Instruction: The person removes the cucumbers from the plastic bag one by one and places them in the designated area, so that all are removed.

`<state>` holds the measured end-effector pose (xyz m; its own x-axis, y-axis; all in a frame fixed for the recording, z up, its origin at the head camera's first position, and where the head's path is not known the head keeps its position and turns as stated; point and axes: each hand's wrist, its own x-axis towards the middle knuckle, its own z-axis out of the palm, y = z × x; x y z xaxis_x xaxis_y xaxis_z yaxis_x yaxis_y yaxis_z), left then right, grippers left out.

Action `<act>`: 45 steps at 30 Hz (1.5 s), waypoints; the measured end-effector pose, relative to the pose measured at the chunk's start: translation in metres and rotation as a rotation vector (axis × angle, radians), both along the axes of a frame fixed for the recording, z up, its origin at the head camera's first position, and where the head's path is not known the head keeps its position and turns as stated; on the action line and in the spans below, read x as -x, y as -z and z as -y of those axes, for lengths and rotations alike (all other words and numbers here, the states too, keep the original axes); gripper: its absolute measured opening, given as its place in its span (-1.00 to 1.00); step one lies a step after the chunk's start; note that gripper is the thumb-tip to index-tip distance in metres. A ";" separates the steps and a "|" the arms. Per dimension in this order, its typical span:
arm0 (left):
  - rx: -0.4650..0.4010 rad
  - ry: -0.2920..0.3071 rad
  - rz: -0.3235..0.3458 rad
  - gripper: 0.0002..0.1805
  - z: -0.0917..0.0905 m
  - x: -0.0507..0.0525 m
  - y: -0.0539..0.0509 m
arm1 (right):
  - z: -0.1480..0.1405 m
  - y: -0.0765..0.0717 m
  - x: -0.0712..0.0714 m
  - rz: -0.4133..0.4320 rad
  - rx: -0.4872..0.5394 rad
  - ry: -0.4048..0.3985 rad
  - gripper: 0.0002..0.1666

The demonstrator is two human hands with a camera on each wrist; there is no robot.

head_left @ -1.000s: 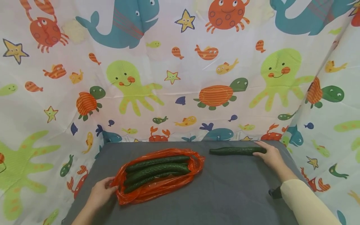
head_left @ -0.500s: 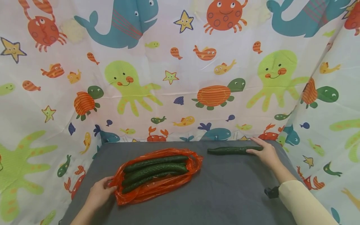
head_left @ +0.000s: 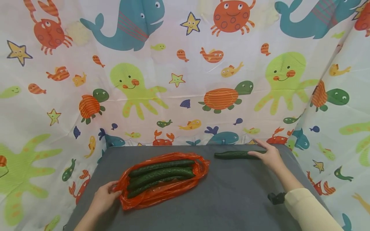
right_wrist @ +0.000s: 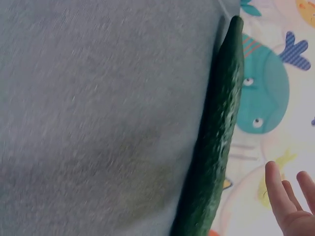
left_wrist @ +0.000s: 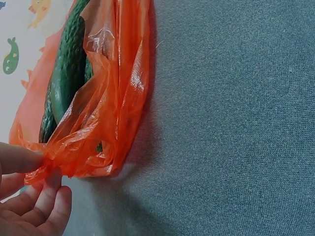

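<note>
Between thumb and fingers my left hand pinches the gathered left end of an orange plastic bag. Inside the bag, side by side, lie several dark green cucumbers, showing through its opening. A single cucumber lies lengthwise near the table's back edge, right of the bag. Over its right part hovers my right hand, thumb and fingers spread apart, hiding that end in the head view. The right wrist view shows the raised fingers apart from the cucumber.
The grey table ends at the back against a white curtain printed with sea animals, which also runs along both sides. A small black device sits by the right sleeve.
My right hand has shifted left along the single cucumber, its thumb and fingers spreading wider. The cucumber stays in place. My left hand keeps its pinch on the bag.
</note>
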<state>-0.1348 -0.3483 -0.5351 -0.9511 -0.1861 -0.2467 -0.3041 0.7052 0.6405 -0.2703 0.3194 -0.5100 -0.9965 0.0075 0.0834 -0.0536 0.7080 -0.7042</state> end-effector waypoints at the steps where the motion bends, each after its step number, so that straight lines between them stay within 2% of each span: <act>1: 0.004 -0.002 -0.002 -0.41 0.000 0.000 0.001 | 0.002 -0.002 -0.001 0.001 0.011 -0.004 0.07; 11: -0.011 -0.007 0.001 -0.46 0.000 0.000 0.001 | 0.027 -0.008 -0.004 -0.042 0.052 -0.104 0.03; 22: -0.017 0.000 0.011 -0.47 -0.004 0.005 -0.002 | 0.045 -0.007 -0.006 -0.077 0.092 -0.127 0.00; 33: 0.020 0.006 -0.001 -0.47 -0.004 0.003 0.002 | 0.073 0.001 -0.009 -0.069 0.094 -0.186 0.02; 45: 0.021 0.016 -0.003 -0.47 -0.007 0.001 0.001 | 0.104 0.001 -0.007 -0.152 0.109 -0.255 -0.03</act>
<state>-0.1354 -0.3415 -0.5357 -0.9546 -0.1758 -0.2403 -0.2909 0.7230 0.6266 -0.2631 0.2150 -0.5111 -0.9437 -0.2235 0.2439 -0.3298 0.5790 -0.7456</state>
